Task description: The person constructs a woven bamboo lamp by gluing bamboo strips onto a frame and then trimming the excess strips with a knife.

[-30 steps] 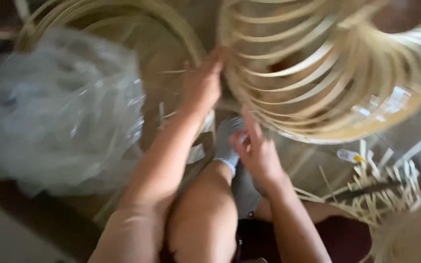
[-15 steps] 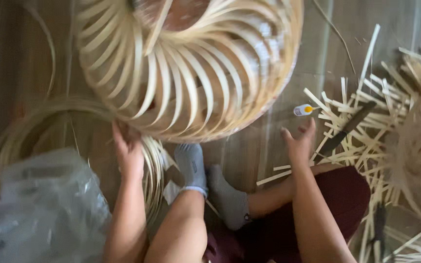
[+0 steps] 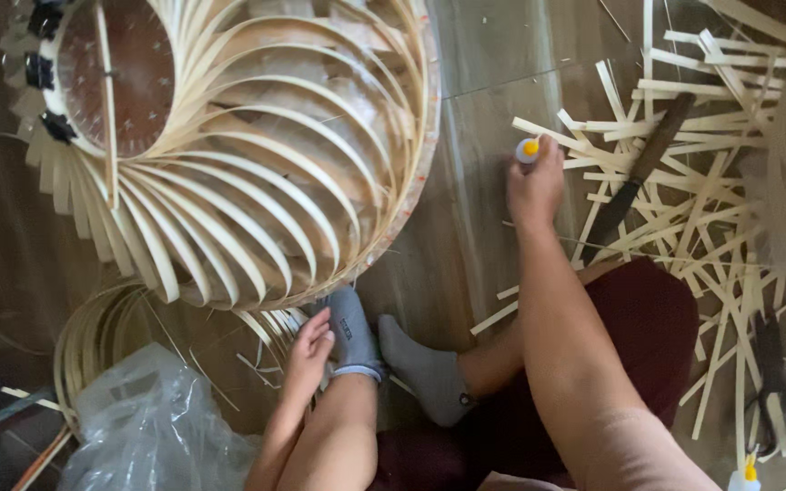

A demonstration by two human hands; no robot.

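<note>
My right hand point(image 3: 533, 189) reaches forward over the floor, its fingers closed around a small white glue bottle with a yellow cap point(image 3: 527, 149). My left hand point(image 3: 307, 349) rests low beside my grey sock point(image 3: 351, 333), fingertips on a coil of thin bamboo hoops point(image 3: 106, 332); whether it grips a strip is unclear. A large round bamboo lampshade frame point(image 3: 256, 173) with curved slats lies just above my left hand.
Loose bamboo strips point(image 3: 684, 200) litter the floor at right, with a dark-handled knife point(image 3: 637, 175) among them. Black scissors point(image 3: 780, 393) lie at far right, a second glue bottle point(image 3: 744, 477) at bottom right. A clear plastic bag point(image 3: 152, 432) sits at bottom left.
My right hand has moved forward from beside the bamboo strips onto the glue bottle. My left hand has stayed on the hoops by my foot. The view shifted right.
</note>
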